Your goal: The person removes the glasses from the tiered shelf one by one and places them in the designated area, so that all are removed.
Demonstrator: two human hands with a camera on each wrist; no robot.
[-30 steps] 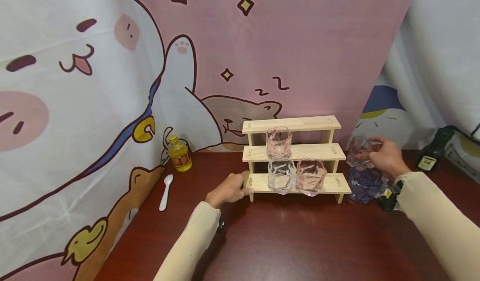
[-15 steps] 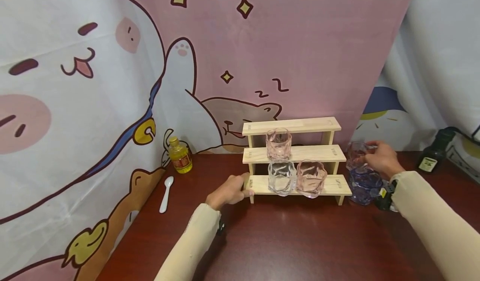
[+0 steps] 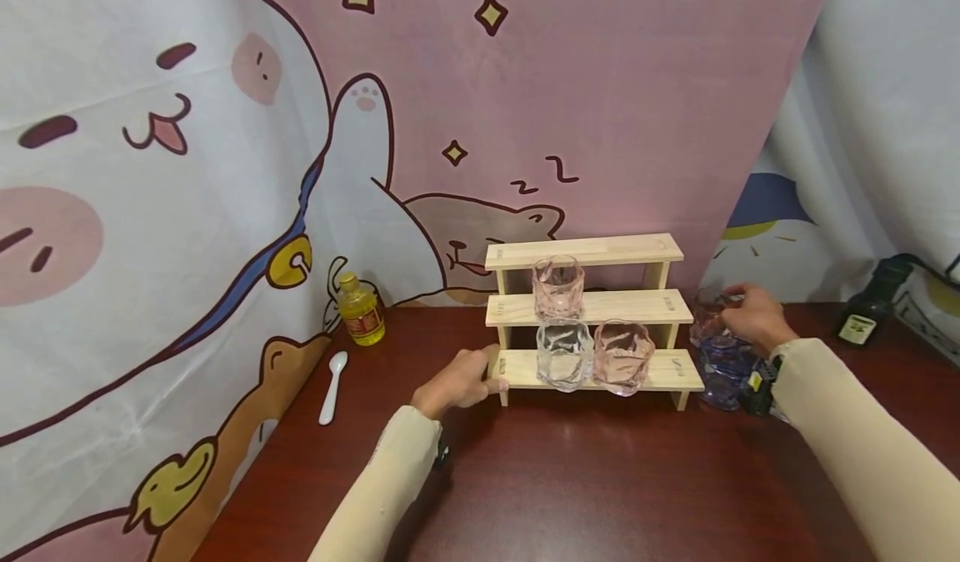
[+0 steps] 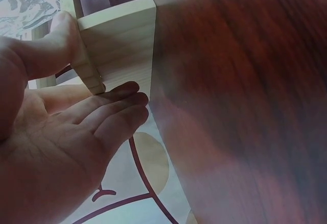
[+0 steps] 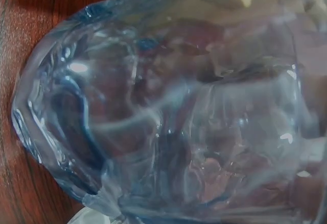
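A three-tier wooden display stand stands on the table. My left hand holds the left end of its bottom tier. In the left wrist view the thumb lies against one side of the board and the extended fingers against the other. To the right of the stand, my right hand grips a pinkish glass by its rim. Just in front of that glass is a blue glass, which fills most of the right wrist view and hides the right fingers there. A clear glass and a pink glass share the bottom tier.
Another pink glass sits on the middle tier. At the far right stands a dark bottle. A bottle of yellow liquid and a white spoon are at the left. A printed cloth hangs behind the table.
My right hand has moved left and slightly lower with the pinkish glass, coming closer to the stand's right end. The left hand stays on the stand.
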